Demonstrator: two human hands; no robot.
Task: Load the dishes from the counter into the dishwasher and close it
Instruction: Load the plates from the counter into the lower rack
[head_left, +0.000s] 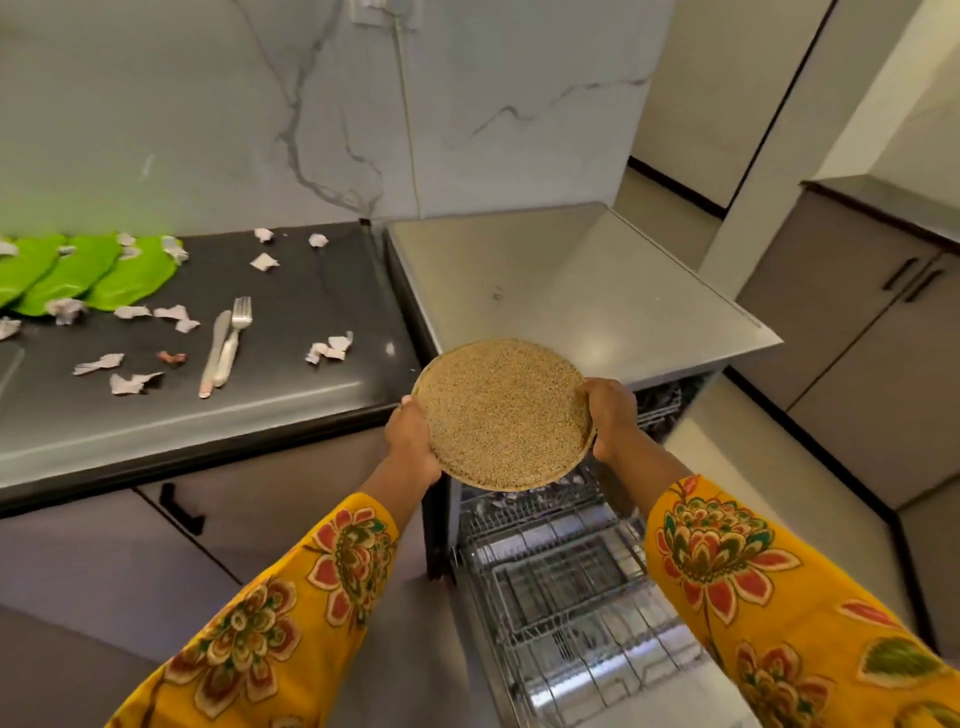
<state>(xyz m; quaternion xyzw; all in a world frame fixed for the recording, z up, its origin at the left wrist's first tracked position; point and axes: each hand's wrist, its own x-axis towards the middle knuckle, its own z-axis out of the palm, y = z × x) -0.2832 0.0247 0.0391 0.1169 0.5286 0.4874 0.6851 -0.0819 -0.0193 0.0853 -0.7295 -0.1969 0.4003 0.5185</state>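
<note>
1. Your left hand (413, 441) grips the left rim of a round speckled tan plate (504, 413), fingers curled round its edge.
2. Your right hand (610, 415) grips the plate's right rim the same way, thumb on the near face.
3. You hold the plate tilted in the air, above the open dishwasher (571, 291) and just in front of the front edge of its grey top.
4. Below the plate, the wire rack (561, 582) is pulled out over the lowered door; beneath your right hand, dark items sit in an upper rack, too dim to name.
5. On the dark counter (311, 410) to the left, a fork (234, 332) and a knife (213, 353) lie side by side and touching, near the middle of the counter, handles toward its front edge.
6. Three green plates (130, 275) overlap in a row at the counter's back-left corner.
7. Torn paper scraps (330, 348) are scattered across the counter, some lying on the green plates.
8. Both your arms wear yellow flowered sleeves (779, 597).
</note>
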